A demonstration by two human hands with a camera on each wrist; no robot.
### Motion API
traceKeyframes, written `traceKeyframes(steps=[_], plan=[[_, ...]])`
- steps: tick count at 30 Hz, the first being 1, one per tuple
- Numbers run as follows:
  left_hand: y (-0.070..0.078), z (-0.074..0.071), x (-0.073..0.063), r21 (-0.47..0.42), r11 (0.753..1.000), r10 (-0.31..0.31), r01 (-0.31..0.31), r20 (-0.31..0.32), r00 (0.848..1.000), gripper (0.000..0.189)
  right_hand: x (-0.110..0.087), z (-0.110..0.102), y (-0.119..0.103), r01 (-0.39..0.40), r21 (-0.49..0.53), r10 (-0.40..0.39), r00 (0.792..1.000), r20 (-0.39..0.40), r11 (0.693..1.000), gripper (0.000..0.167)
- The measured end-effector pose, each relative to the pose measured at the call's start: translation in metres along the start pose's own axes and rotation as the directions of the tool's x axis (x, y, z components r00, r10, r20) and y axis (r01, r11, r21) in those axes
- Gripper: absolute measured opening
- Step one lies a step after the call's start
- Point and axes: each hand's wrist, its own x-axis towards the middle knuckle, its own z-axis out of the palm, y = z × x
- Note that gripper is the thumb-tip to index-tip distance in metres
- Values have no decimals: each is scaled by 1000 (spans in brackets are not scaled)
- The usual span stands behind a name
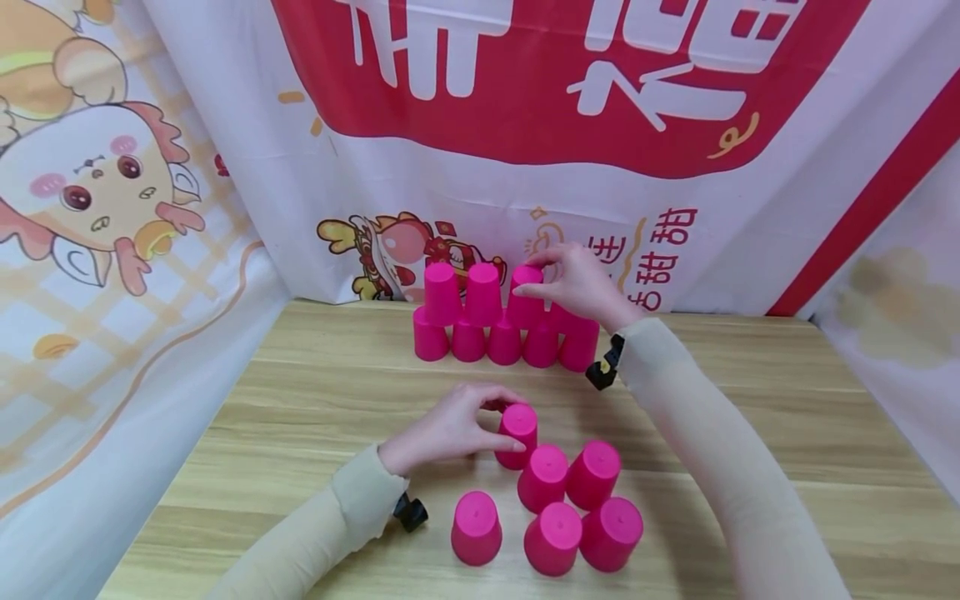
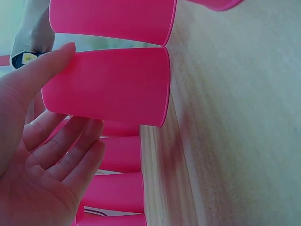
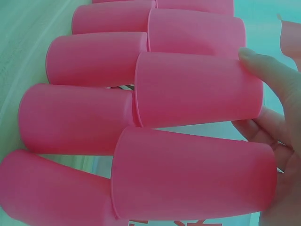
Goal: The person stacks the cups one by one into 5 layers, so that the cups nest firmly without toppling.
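My left hand (image 1: 457, 425) grips an upside-down pink cup (image 1: 519, 429) near the middle of the table; in the left wrist view the thumb lies on one side of this cup (image 2: 113, 84) and the fingers on the other. Farther back, my right hand (image 1: 577, 283) pinches a pink cup (image 1: 525, 300) in the upper row of a two-row stack. The right wrist view shows thumb and fingers around the closed end of that cup (image 3: 197, 89), its rim on the cups below. Another upper-row cup (image 3: 193, 174) stands beside it, partly hidden by the hand in the head view.
The lower row of upside-down pink cups (image 1: 505, 343) stands along the back of the wooden table (image 1: 315, 400). Several loose cups (image 1: 553, 537) stand upside down at the front, one (image 1: 476, 529) apart on the left. A printed cloth (image 1: 487, 158) hangs right behind the stack.
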Motion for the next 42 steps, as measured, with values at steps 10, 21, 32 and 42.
traceKeyframes(steps=[10, 21, 32, 42], plan=[[0, 0, 0, -2, 1000, 11, -11, -1, 1000, 52, -2, -1, 0, -19, -43, 20, 999, 32, 999, 58], [-1, 0, -4, -39, 999, 10, -11, -19, 1000, 51, -29, -27, -11, 52, 57, -43, 987, -153, 997, 70], [5, -17, -7, -52, 999, -6, 0, -104, 995, 58, -81, -32, -9, 120, 149, -103, 988, -116, 981, 62], [8, -36, -9, -46, 999, -2, -8, -231, 973, 57, -127, -15, 7, 53, 186, -43, 997, -58, 981, 60]])
